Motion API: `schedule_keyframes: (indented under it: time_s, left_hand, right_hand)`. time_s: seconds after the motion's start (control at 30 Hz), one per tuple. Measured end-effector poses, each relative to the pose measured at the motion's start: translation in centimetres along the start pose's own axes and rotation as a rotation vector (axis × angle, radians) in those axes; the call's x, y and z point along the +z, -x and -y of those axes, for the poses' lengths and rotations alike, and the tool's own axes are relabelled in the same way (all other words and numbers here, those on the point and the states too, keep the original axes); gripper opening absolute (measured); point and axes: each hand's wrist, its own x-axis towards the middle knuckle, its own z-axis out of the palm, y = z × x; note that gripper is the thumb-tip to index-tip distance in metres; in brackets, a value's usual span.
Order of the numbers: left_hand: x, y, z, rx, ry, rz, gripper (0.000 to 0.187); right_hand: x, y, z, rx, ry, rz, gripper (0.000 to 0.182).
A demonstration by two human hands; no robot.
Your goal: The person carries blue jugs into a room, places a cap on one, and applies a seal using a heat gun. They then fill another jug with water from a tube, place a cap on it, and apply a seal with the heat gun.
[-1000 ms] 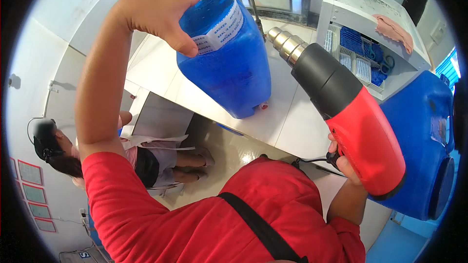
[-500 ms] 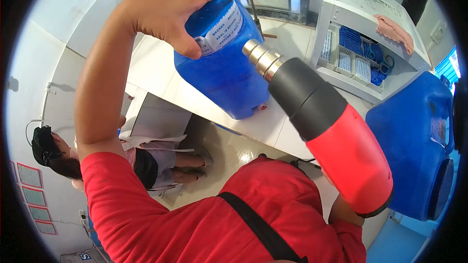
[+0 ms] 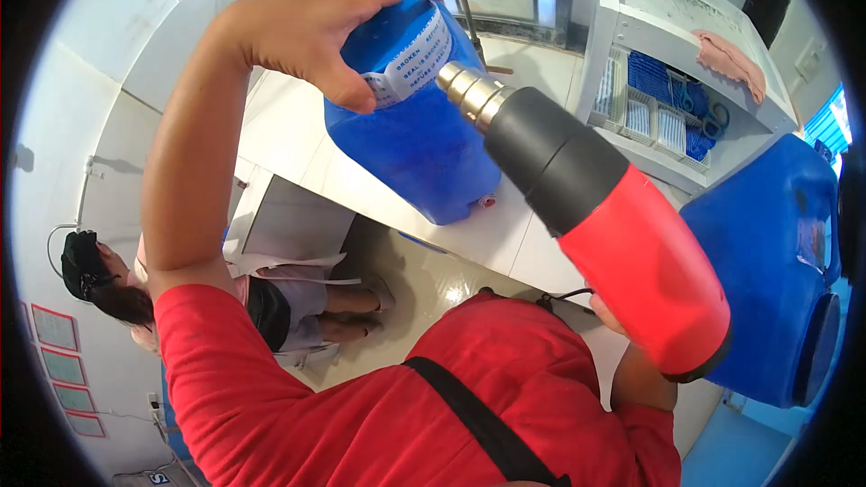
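Observation:
A blue water jug (image 3: 406, 153) stands on the white tiled counter, with a printed white plastic seal (image 3: 419, 63) around its top. My left hand (image 3: 329, 32) arches over that top, thumb on the near side by the seal and fingers reaching across; part of the grip is hidden. A red and black heat gun (image 3: 622, 243) points its metal nozzle at the seal from the right, close to it. Below the gun's body only a little of my right hand (image 3: 608, 314) shows, closed around the handle, which is out of sight.
Another blue jug (image 3: 767, 252) is at the right. A white cabinet (image 3: 604, 81) at the back holds baskets and scissors, with a pink cloth (image 3: 729, 63) on its edge. To the left, beyond my arm, another person (image 3: 280, 302) stands beside the counter.
The heat gun has shifted slightly left and up, its nozzle nearer the seal's right side. The seal looks turned or smoothed a little. My left hand stays almost in place.

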Motion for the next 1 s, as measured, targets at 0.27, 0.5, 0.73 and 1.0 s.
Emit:
schedule_keyframes:
  time_s: [0.27,0.5,0.73,1.0]
  left_hand:
    - [0.0,0.1,-0.1,-0.045,0.035,0.010,0.107]
    - [0.1,0.1,-0.4,-0.070,-0.038,-0.004,0.107]
    - [0.1,0.0,-0.2,-0.062,-0.023,-0.001,0.107]
    - [0.3,0.6,-0.2,-0.079,0.161,0.003,0.118]
  right_hand:
    - [5.7,-1.9,-7.5,-0.256,0.024,-0.443,0.018]
    - [5.7,-1.7,-7.9,-0.255,-0.037,-0.490,0.014]
    - [2.9,0.1,-5.4,-0.273,-0.011,-0.319,0.015]
    - [-0.7,0.1,0.2,-0.107,-0.104,-0.196,0.020]
